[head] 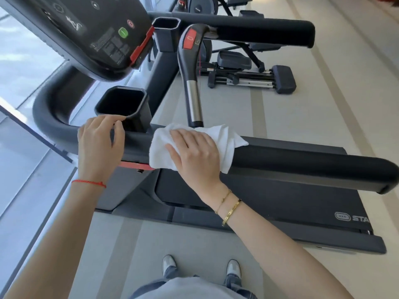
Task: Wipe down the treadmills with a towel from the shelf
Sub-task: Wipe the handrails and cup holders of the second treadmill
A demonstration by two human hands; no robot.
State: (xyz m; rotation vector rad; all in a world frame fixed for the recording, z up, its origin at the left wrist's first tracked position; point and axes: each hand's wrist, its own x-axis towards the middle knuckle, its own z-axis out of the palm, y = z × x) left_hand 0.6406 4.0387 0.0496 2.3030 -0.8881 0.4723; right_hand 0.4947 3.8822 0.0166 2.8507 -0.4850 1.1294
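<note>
Our right hand (192, 152) presses flat, fingers straight, on the white towel (226, 145) draped over the near handrail (302, 167). Our left hand (98, 143) rests on the rail's bend, fingertips touching the cup holder (121, 104), grasping nothing. The rail's long axis runs left to right. The towel's underside is hidden. Terry cloth; matte black padded tube.
</note>
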